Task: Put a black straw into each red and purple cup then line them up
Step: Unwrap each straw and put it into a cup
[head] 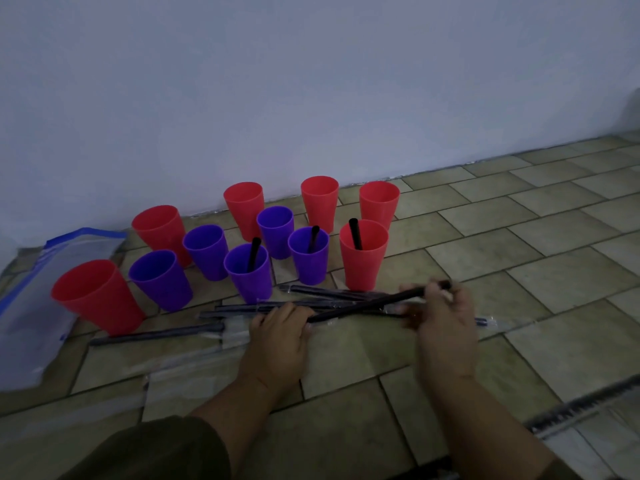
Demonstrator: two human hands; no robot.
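Several red and purple cups stand on the tiled floor near the wall. A red cup point(363, 252) and two purple cups point(248, 271) point(309, 254) each hold a black straw. The other cups, such as the near-left red cup point(97, 294), hold none. In front of the cups, both of my hands grip one black straw point(363, 303) that slants up to the right. My left hand point(280, 332) pinches its lower end and my right hand point(441, 313) holds its upper end. Several wrapped straws point(322, 292) lie on the floor under it.
A clear plastic bag with a blue edge point(45, 289) lies at the left by the wall. Another wrapped straw point(159, 334) lies in front of the near-left red cup, with clear empty wrappers point(194, 372) close to me. A brush-like strip point(585, 407) sits at the lower right.
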